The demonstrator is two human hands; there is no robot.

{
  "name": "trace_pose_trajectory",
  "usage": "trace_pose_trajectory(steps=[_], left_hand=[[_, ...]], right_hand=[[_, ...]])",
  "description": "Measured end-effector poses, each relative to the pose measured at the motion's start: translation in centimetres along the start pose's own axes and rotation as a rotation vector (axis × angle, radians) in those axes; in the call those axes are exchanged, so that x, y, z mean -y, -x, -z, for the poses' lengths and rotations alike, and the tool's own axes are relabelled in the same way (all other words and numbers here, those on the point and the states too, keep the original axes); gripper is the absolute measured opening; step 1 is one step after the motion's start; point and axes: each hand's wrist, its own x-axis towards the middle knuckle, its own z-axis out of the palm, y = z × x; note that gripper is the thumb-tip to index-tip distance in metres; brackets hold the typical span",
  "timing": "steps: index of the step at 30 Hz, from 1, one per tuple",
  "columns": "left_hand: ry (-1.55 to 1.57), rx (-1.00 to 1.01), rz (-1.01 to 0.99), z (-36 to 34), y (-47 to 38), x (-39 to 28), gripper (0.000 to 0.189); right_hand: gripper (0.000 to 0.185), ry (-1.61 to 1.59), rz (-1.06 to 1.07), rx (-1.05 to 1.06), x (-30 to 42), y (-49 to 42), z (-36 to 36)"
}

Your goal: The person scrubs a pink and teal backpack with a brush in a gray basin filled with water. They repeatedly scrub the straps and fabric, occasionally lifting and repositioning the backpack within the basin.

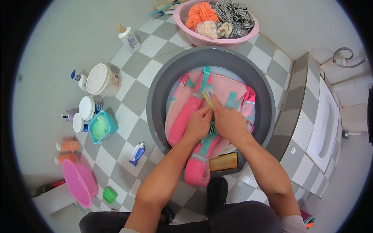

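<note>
A pink backpack (pixel 180 102) with teal straps lies in water in a large grey tub (pixel 158 84), one padded strap hanging over the near rim. My right hand (pixel 228 119) grips a small scrub brush (pixel 208 94) with a pale back and yellowish bristles, its index finger stretched along the back. Close beside it, my left hand (pixel 198 122) is closed at the backpack's straps, fingertips pinched near the brush's lower end; whether they hold strap or brush is hidden. A yellowish-brown bar (pixel 223 162) lies in the tub's near-side tray.
Behind the tub stands a pink basin (pixel 186 35) of clothes. Lidded tubs (pixel 97 78), a pump bottle (pixel 130 40), a teal basket (pixel 109 134), a tube (pixel 137 153) and a magenta basin (pixel 81 182) are at left. A raised tiled step with a squat toilet (pixel 316 139) is at right.
</note>
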Motion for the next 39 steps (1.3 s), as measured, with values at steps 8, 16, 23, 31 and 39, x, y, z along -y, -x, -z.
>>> trace_pose_trajectory(steps=[8,16,23,31,39], left_hand=[[0.110,-0.014,-0.105,-0.7,0.6,0.0,0.029],[0.166,-0.095,-0.056,0.1,0.3,-0.7,0.029],[0.521,-0.175,-0.068,-0.3,1.3,-1.8,0.029],[0.299,-0.127,-0.077,-0.1,0.9,-0.2,0.031],[0.239,-0.183,0.008,0.6,1.3,-1.0,0.030]], right_hand=[[0.062,0.017,-0.042,-0.022,-1.0,1.2,-1.7],[0.057,-0.019,-0.038,0.013,1.2,1.8,-0.8],[0.055,-0.369,-0.204,-0.047,-0.8,2.8,1.9],[0.053,-0.035,0.037,-0.202,0.1,3.9,-2.4],[0.048,-0.027,0.014,-0.118,3.0,6.1,-2.6]])
